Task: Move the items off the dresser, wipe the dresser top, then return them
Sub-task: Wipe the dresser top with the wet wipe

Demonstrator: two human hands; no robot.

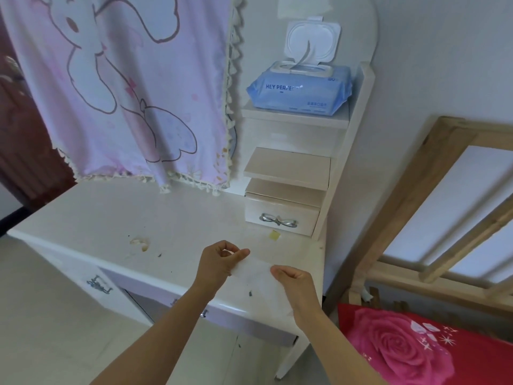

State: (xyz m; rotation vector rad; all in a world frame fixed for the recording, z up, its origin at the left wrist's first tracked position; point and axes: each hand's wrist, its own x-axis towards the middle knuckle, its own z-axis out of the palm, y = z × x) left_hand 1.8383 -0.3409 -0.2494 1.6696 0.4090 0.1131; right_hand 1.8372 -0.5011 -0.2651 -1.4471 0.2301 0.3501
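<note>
Low in the centre of the frame, the left hand (219, 259) and right hand (294, 282) each pinch an end of a wipe (258, 269), stretched between them over the stained dresser top (125, 218). At upper centre, a blue wipes pack (299, 90) sits on a shelf, lid open.

The person's left forearm (166, 323) and right forearm (330, 340) are both bare along the whole length in view, from the bottom edge of the view up to the wrists, with smooth, slender outlines. The left grip (220, 259) and the right grip (294, 284) are bare as well, each showing plain fingers and a thumb; the nails are too blurred to describe.
</note>
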